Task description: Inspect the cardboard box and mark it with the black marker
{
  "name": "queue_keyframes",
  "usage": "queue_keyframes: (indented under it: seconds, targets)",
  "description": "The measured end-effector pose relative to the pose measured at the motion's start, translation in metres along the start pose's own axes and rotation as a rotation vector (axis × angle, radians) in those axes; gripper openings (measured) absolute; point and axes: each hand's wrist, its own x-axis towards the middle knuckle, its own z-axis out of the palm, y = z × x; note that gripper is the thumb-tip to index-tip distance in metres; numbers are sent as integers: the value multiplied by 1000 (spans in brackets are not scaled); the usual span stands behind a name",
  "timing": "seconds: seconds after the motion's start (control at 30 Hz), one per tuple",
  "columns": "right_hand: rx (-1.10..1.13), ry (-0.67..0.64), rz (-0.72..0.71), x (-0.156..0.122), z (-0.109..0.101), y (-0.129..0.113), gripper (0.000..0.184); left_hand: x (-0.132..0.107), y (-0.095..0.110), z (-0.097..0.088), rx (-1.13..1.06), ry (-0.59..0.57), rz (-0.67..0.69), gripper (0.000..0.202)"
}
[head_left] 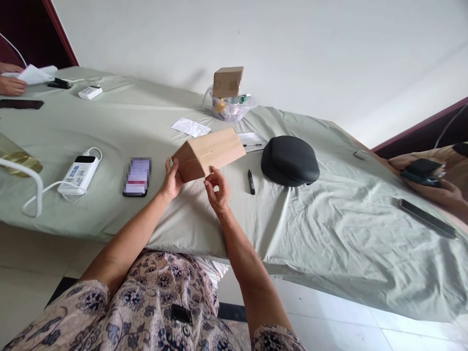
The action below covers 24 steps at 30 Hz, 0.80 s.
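Observation:
A brown cardboard box (215,148) is tilted above the cloth in front of me. My left hand (171,179) is closed around its left end, thumb on the near face. At the box's near lower edge, my right hand (218,190) is curled, with the index finger against the cardboard and the thumb close to the corner. A black marker pen (251,182) lies to the right of that hand. Beyond it sits a black zippered hard case (290,161). A phone (137,177) with its screen lit lies left of my left hand.
A clear basket (234,113) of small items, topped by another cardboard box (227,82), stands against the wall. White papers (190,127) lie before it. A white power bank (79,174) with cable is left. Other people's hands (12,85) show at both sides.

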Motion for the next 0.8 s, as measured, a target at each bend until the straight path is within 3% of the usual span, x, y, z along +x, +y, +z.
queue_keyframes:
  seconds: [0.13, 0.3, 0.47, 0.6, 0.8]
  targets:
    - [4, -98, -87, -3, 4, -3, 44, -1, -6, 0, 90, 57, 120, 116]
    - [-31, -156, -140, -8, 11, -8, 42, -3, -6, -2, 348, -29, 224, 104]
    - [-133, -142, -73, -12, 16, -12, 38, -7, -1, -1, 565, -108, 319, 107]
    - [-178, -131, 36, -14, 17, -12, 38, -7, -1, 3, 596, -211, 299, 118]
    - [-206, -118, 159, -13, 17, -8, 37, -5, -1, 4, 614, -210, 275, 104]
